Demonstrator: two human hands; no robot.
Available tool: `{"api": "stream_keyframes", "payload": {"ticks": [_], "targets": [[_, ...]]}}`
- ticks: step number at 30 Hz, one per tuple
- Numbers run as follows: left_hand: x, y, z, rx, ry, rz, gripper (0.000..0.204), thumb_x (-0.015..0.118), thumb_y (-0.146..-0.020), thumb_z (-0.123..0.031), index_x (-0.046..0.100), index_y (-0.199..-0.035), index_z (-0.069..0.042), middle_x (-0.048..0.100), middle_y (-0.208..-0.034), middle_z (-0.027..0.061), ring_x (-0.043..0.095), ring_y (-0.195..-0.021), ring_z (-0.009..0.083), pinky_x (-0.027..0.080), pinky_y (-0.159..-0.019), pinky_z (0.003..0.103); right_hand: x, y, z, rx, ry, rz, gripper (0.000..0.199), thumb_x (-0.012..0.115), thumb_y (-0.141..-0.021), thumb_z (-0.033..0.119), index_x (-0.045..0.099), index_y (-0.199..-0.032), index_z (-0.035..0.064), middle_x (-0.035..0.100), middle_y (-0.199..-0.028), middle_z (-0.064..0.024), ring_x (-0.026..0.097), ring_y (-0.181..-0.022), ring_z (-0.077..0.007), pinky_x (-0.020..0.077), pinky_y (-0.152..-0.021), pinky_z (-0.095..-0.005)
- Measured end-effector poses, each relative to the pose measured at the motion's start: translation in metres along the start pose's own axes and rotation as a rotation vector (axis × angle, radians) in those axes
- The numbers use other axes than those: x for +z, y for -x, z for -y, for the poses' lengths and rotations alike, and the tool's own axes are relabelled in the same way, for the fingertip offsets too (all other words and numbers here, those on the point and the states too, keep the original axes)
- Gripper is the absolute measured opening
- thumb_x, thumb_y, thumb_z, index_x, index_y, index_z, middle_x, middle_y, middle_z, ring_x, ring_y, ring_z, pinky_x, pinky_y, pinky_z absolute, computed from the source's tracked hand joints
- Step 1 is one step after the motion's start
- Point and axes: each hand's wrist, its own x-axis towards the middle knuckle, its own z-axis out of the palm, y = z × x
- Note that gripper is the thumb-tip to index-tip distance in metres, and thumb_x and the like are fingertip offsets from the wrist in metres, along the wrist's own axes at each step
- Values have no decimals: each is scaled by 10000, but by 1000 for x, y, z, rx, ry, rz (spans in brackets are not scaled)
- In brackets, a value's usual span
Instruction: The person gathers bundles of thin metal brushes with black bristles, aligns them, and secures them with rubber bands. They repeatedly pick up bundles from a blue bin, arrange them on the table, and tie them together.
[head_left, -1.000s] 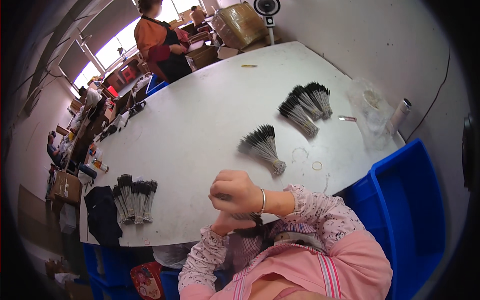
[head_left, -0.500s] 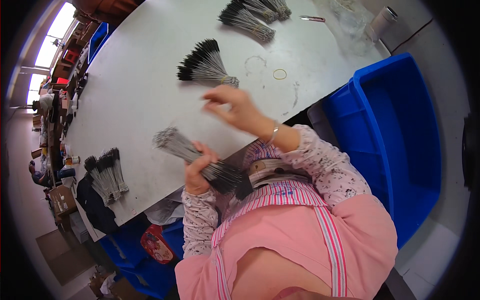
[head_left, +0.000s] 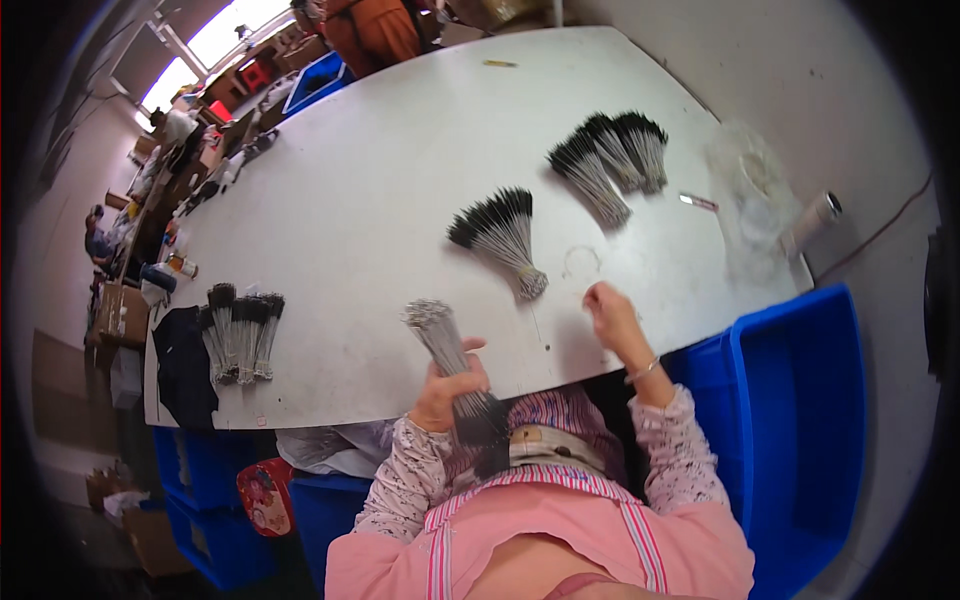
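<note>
Grey wire bundle (head_left: 445, 350) sits clamped in my left hand (head_left: 445, 390) at six o'clock; stiff, light, slippery strands, best gripped mid-length. My right hand (head_left: 612, 315) pinches loosely near the rubber band (head_left: 580, 262), two o'clock.

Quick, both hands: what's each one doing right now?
Left hand: closed around a bundle of thin grey metal rods with black ends.
Right hand: on the white table, fingers bent, beside a small clear ring; any grip cannot be told.
</note>
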Motion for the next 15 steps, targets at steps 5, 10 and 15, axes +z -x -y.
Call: {"api": "stream_keyframes", "payload": {"ticks": [5,10,15], "targets": [[25,-6,-4,-67,21,154,724,599,-676,-22,344,-1346,70,531,-689,34,541,-651,138,429,-641,245,9,19,97,-168,-450,257,68,600,-834,32,566,-871,-15,609,-715,-89,571,-650,-139,456,-613,-266],[18,7,4,-96,73,153,532,640,-640,-22,496,-1152,-8,545,-716,58,550,-659,175,443,-657,287,25,21,111,-266,-324,84,93,619,-812,27,578,-893,7,621,-792,-135,610,-699,-256,477,-623,-310],[17,17,-5,-21,224,354,433,678,-610,-78,464,-986,-65,498,-692,34,543,-666,180,438,-724,337,47,15,101,340,-1248,287,204,618,-826,45,541,-1015,31,575,-697,-33,565,-645,-146,467,-694,-296]]}}
